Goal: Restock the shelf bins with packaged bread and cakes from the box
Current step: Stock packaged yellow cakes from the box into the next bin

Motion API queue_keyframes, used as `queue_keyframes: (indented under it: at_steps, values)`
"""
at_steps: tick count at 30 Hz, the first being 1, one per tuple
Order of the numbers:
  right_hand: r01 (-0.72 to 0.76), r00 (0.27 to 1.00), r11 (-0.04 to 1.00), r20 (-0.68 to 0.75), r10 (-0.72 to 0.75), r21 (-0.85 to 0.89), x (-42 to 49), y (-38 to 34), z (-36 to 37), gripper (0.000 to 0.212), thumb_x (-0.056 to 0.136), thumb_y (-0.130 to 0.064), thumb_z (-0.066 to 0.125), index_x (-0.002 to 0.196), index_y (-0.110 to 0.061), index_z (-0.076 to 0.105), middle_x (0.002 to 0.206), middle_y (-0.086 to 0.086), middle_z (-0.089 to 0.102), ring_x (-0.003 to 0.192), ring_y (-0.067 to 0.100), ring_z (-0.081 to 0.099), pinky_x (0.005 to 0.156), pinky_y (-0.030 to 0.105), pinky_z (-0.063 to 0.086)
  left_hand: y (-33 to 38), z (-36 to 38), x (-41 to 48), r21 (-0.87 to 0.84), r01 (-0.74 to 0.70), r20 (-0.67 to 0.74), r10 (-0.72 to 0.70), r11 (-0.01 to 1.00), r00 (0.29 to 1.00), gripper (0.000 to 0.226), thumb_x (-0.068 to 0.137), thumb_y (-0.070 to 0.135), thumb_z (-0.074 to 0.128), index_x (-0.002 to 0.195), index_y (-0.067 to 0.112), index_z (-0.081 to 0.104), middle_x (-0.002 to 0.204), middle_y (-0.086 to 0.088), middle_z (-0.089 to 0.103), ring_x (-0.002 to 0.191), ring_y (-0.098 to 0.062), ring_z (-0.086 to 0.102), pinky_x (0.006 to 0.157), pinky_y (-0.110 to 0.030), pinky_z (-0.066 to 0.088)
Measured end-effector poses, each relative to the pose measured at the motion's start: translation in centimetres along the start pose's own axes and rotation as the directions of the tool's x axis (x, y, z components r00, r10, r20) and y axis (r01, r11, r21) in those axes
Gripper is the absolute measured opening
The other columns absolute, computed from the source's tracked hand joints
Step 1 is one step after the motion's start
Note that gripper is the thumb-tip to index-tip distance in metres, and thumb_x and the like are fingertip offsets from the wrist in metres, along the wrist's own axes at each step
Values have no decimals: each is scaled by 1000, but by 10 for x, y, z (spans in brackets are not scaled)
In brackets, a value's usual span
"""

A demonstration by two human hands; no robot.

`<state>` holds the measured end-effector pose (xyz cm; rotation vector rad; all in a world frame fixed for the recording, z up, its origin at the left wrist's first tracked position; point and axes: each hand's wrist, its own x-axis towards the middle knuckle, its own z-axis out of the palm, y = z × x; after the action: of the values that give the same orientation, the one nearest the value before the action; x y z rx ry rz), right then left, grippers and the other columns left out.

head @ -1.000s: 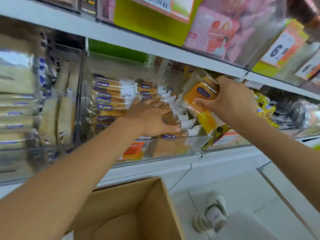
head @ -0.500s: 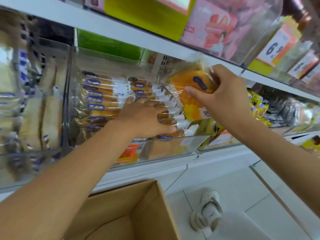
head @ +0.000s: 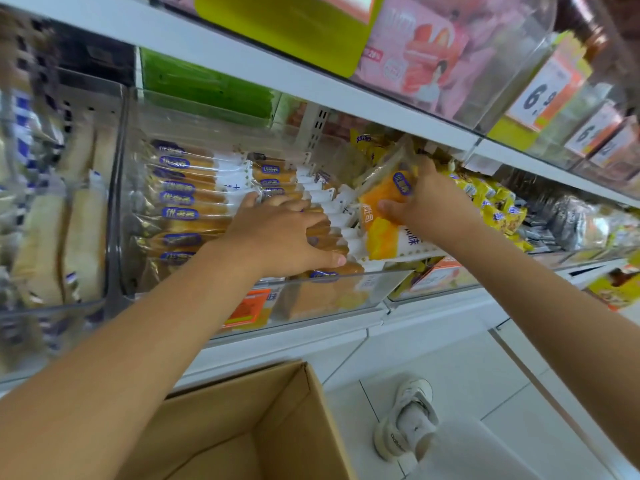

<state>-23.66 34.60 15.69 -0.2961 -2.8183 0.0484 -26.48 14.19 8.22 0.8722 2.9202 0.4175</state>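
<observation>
Two-handed loading, listed from the box outward. Nearest: open cardboard box on the floor, contents out of view. Further in: left hand laid flat, fingers straight, on the stacked cake packets in the clear shelf bin, pressing them leftward exactly as half a second ago. Just beside it: right hand gripping one orange cake packet, thumb across its face. Since half a second ago, brought down from close under the upper shelf toward the gap at the bin's right end, lower edge now against the white packet ends. Judged: insertion nearly complete, release pending, then back to the box.
</observation>
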Motion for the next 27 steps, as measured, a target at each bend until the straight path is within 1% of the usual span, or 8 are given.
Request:
queue_keyframes:
  at_steps: [2,7,10,13,19,23,25,27]
  values:
    - [-6,999,999,40,8,-52,10,-1,-3,71,84,-43,70,139,-12,36,110,12,62,86,28,56,69,35,43,0,-1,-1,3,1,1,-1,1000,1000,89,74,89,33,151,46,19,164,12,6,150,-17,4,120,-53,0]
    - [77,997,962,-5,-81,-261,25,-2,-13,60,83,-45,70,127,-10,47,104,13,61,90,34,59,67,37,43,0,0,-1,3,-2,-4,2,1000,1000,88,75,89,32,151,47,19,164,12,7,150,-18,5,120,-53,1]
    - [155,984,942,134,-119,-296,35,-6,-12,65,81,-48,72,128,-10,46,111,15,62,89,32,56,75,39,48,0,1,-1,1,-7,-10,7,1000,1000,89,74,89,32,151,47,20,164,12,8,150,-18,7,120,-53,2]
    - [224,962,926,220,-160,-306,38,-9,-19,78,79,-50,73,139,-13,40,120,16,60,104,36,58,86,41,50,0,0,-1,-5,-12,-12,12,1000,1000,88,73,89,32,150,47,21,164,12,9,150,-18,7,120,-53,2]
    - [205,968,916,211,-137,-346,30,-1,-17,82,82,-45,72,144,-9,31,107,15,61,73,28,55,75,40,52,0,0,-1,-15,-11,-8,11,1000,1000,88,74,89,31,150,47,21,164,13,9,150,-18,6,120,-52,1]
    - [288,951,839,244,-192,-462,35,-12,-6,85,86,-50,66,145,-4,26,137,22,46,120,37,48,99,45,41,1,0,-1,-17,-6,-9,6,1000,1000,88,74,88,31,150,47,21,163,14,9,150,-18,6,120,-52,1]
    - [335,942,776,194,-273,-535,28,-20,-6,78,88,-47,64,144,-6,29,140,20,42,128,38,43,104,47,35,1,0,-2,-17,-5,-11,4,1000,1000,87,75,88,31,151,47,21,164,13,9,150,-18,6,120,-52,1]
    - [460,872,689,137,-471,-560,18,-16,0,63,90,-44,59,141,-12,41,141,19,45,128,39,44,104,49,34,1,0,-2,-24,-6,-11,6,1000,1000,86,75,87,32,151,47,21,164,13,9,150,-17,6,120,-52,1]
